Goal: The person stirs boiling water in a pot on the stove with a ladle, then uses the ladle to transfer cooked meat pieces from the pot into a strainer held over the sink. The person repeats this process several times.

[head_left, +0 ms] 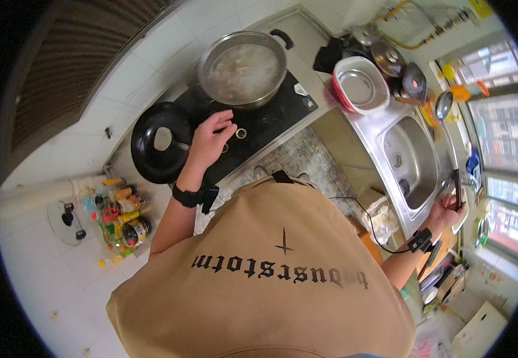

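Note:
My right hand (448, 211) grips the dark handle of a metal ladle (449, 134) over the far side of the steel sink (413, 161). The ladle's bowl points toward the window. My left hand (214, 136) hovers by the front of the black gas stove (259, 134), its fingers slightly apart with nothing seen in them. Beside it sits a black wok (145, 156), and a round, light-coloured utensil (164, 138) lies inside, the end of its handle hidden by my hand. Behind the hand, a large steel pot (244, 69) holds steaming, cloudy liquid with pale pieces.
Between stove and sink stands a red-and-white basin (361, 85). Lidded pans (389, 58) crowd the back corner. Several sauce bottles (122, 219) stand left of the wok. A cable (368, 219) runs from my right wrist to my waist. A plastic bag (380, 220) hangs below the sink.

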The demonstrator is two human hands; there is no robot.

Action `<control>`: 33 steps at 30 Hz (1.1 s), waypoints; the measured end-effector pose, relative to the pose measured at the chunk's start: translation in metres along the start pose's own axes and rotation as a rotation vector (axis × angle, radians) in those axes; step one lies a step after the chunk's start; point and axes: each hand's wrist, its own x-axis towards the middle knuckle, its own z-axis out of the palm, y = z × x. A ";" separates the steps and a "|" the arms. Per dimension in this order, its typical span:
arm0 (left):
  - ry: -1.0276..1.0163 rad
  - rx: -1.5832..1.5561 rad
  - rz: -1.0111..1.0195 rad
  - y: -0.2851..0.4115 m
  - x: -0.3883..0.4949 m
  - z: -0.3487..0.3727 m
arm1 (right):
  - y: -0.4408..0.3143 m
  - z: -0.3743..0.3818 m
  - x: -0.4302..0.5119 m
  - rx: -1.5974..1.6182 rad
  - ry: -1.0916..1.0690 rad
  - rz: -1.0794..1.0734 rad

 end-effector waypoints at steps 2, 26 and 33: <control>0.148 0.042 0.042 -0.008 0.003 -0.015 | 0.014 0.066 -0.006 0.023 -0.152 0.008; 0.488 -0.280 -0.291 -0.070 0.065 -0.014 | 0.326 0.446 -0.055 -0.857 -1.885 -0.833; 0.567 -0.187 -0.285 -0.073 0.068 -0.002 | 0.336 0.439 -0.042 -0.983 -2.003 -0.896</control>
